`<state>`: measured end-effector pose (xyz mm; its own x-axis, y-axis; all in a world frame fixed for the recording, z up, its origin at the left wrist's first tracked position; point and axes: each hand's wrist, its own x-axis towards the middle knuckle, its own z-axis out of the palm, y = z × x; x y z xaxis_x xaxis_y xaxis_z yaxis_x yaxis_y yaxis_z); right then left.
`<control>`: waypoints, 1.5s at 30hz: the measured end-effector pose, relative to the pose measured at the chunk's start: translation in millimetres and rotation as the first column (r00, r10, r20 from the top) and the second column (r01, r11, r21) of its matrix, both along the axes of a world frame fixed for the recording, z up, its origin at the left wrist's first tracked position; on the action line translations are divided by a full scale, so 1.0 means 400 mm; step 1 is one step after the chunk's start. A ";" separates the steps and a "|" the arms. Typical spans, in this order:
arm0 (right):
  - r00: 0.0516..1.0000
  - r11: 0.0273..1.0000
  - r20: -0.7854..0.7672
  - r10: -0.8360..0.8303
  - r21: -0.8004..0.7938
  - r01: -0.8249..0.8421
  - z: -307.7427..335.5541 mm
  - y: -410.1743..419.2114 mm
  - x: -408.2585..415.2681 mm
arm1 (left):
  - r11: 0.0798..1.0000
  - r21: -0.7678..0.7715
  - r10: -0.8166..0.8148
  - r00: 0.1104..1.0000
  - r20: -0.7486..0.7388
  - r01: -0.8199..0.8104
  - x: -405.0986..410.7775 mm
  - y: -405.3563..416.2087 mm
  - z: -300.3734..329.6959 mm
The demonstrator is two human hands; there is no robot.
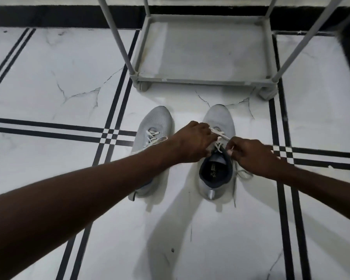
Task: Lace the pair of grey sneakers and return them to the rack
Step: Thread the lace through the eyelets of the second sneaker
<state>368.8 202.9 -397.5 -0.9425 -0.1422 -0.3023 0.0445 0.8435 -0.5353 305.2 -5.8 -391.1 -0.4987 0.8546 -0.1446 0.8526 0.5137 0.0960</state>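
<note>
Two grey sneakers stand side by side on the floor, toes pointing at the rack. The left sneaker [157, 122] has white laces crossed over its tongue; my left forearm hides its heel half. The right sneaker [217, 116] shows its dark opening. My left hand [192, 143] rests over its lace area, fingers closed on the white lace [220, 135]. On the shoe's right side, my right hand [249, 154] pinches a lace end. A loose loop of lace [243, 174] lies on the floor beside that shoe.
A grey shoe rack [200, 80] stands just beyond the sneakers, its bottom shelf bare and its poles rising out of view. The floor is white marble with black stripes. A dark object sits at the far right edge.
</note>
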 end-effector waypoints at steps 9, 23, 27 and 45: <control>0.888 0.826 0.393 -0.237 -0.399 0.398 0.021 -0.006 0.000 | 0.979 -0.098 0.195 0.955 0.224 -0.177 -0.017 0.005 0.031; 0.985 0.962 0.004 0.175 0.210 -0.172 -0.031 0.083 -0.015 | 0.960 -0.200 0.210 0.976 0.053 -0.196 0.011 -0.090 -0.007; 0.994 0.948 0.017 0.112 0.297 -0.112 -0.036 0.088 -0.015 | 0.948 -0.210 0.255 0.965 0.053 -0.239 0.008 -0.106 -0.022; 0.705 0.604 0.564 -0.430 -0.401 0.689 0.002 0.028 -0.038 | 0.312 0.042 0.622 0.237 0.746 -0.949 0.016 0.036 -0.026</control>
